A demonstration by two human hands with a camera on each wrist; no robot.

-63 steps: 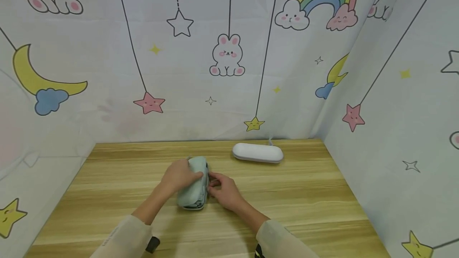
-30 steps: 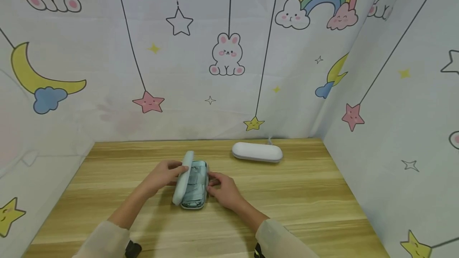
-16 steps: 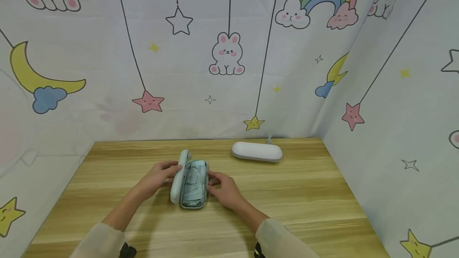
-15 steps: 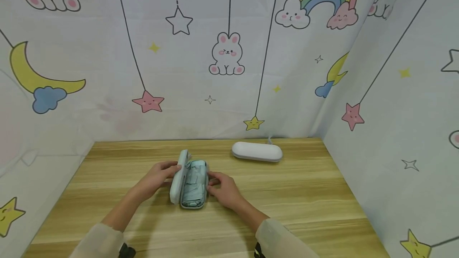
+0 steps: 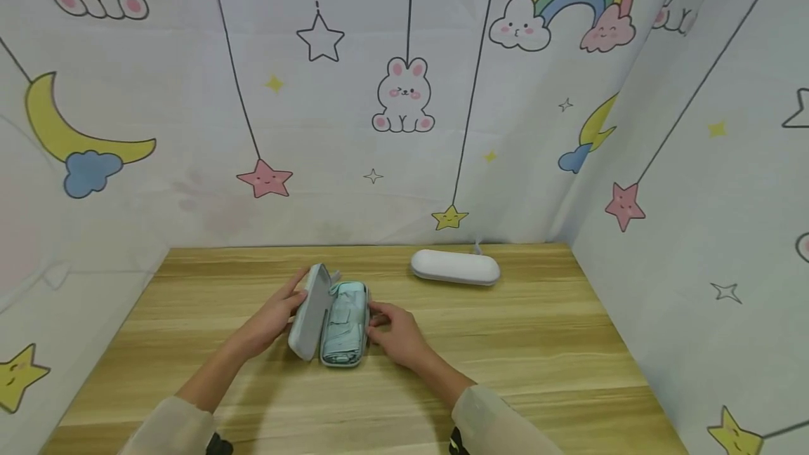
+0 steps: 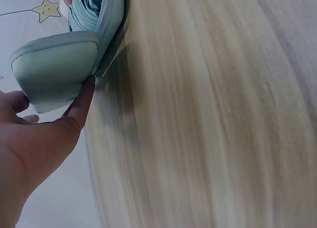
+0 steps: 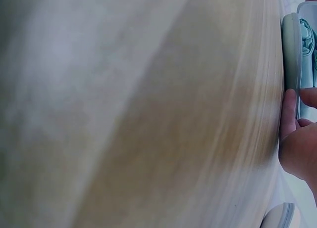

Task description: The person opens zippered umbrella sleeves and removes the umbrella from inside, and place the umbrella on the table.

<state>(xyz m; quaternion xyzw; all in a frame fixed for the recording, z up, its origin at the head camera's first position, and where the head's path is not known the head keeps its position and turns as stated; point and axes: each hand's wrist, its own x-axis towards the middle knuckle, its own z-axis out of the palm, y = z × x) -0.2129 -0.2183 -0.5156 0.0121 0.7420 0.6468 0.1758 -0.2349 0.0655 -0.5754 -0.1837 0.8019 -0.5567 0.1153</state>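
A long pale mint case (image 5: 340,365) stands on the table with its lid (image 5: 308,321) swung up toward the left. Inside the base lies a folded teal fabric bundle (image 5: 344,332) with a strap across it. My left hand (image 5: 268,321) holds the lid from its outer side. In the left wrist view, the thumb and fingers grip the lid's end, and the base is partly cut off at the top. My right hand (image 5: 398,335) pinches the right rim of the base. The right wrist view shows one finger along the outer wall and another at the rim.
A closed white oblong case (image 5: 455,267) with a small pull loop lies at the back of the wooden table (image 5: 505,343). Behind and to the right hang white cloth walls (image 5: 354,216) printed with stars, rabbits and a rainbow.
The mint case was closed in the oldest frame. My left hand has swung its lid up and to the left, uncovering the fabric bundle. The right hand stays at the rim.
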